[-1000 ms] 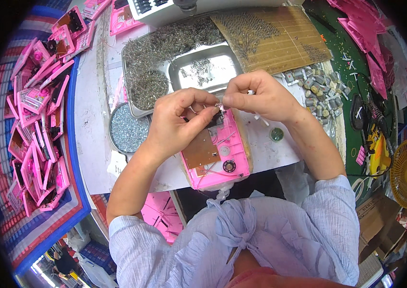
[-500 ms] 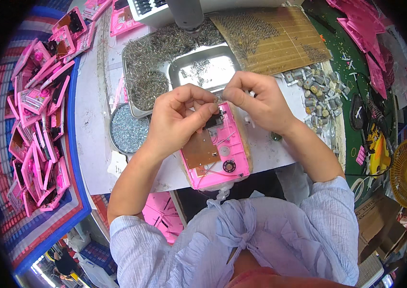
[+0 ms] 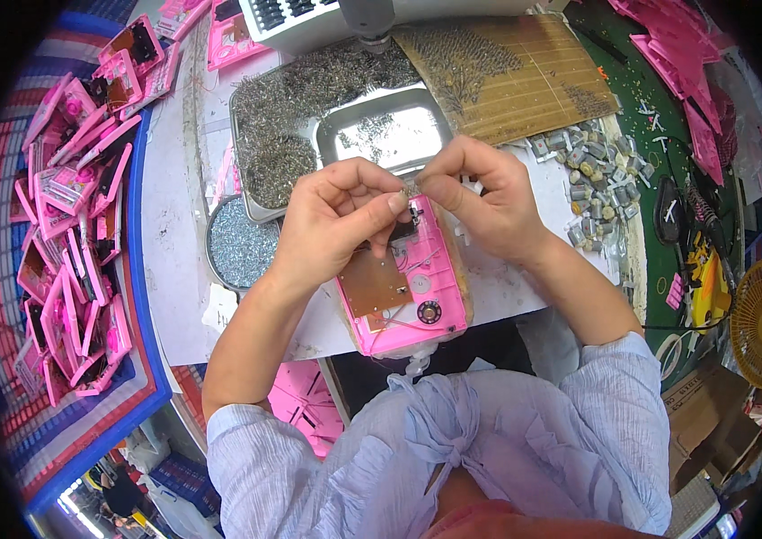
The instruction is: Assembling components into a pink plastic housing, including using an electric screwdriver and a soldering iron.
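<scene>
hands (image 3: 412, 202) pinching tiny part, pink casing (image 3: 417, 292) top hidden

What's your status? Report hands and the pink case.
Left hand and right hand pinching small part over pink case. Case open on table edge. Nothing blocking.

- I see a white counter (image 3: 165, 225) carrying everything.
- A rectangular metal tray (image 3: 260, 108) heaped with small grey metal parts lies on it, and a smaller shiny steel tray (image 3: 381, 135) sits inside that.
- A round dish of silvery screws (image 3: 239, 244) lies just beside the tray's near corner.
- A brown slatted bamboo mat (image 3: 525, 76) strewn with thin pins lies to the right.
- A cluster of small grey cylindrical components (image 3: 592, 175) lies near the right edge.
- An open pink plastic casing with a brown circuit board (image 3: 403, 287) lies at the near edge.
</scene>
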`<state>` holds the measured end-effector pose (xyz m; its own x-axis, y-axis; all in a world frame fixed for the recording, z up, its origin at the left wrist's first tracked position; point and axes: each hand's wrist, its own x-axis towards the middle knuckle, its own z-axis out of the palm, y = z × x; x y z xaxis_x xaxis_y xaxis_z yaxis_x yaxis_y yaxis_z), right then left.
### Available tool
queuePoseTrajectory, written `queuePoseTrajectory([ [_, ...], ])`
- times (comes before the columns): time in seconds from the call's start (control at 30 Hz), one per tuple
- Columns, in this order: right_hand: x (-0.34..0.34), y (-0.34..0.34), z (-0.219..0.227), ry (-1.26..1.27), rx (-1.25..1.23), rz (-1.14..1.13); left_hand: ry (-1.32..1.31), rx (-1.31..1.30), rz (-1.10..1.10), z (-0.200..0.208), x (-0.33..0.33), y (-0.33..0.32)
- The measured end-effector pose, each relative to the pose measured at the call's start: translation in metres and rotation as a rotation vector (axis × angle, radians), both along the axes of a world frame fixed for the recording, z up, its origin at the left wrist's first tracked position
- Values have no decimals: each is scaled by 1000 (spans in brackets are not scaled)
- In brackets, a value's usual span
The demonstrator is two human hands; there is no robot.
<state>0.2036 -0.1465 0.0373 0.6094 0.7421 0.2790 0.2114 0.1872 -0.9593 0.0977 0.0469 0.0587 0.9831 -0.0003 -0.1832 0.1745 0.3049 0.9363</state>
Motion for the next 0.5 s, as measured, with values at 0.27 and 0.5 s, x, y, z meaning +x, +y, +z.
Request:
queuePoseTrajectory([
  [0.27,-7,3,-8,64,102,-54,8,46,-2,5,-2,-1],
  [0.5,0,1,0,501,-59,156,-448,868,92,8,-1,2],
])
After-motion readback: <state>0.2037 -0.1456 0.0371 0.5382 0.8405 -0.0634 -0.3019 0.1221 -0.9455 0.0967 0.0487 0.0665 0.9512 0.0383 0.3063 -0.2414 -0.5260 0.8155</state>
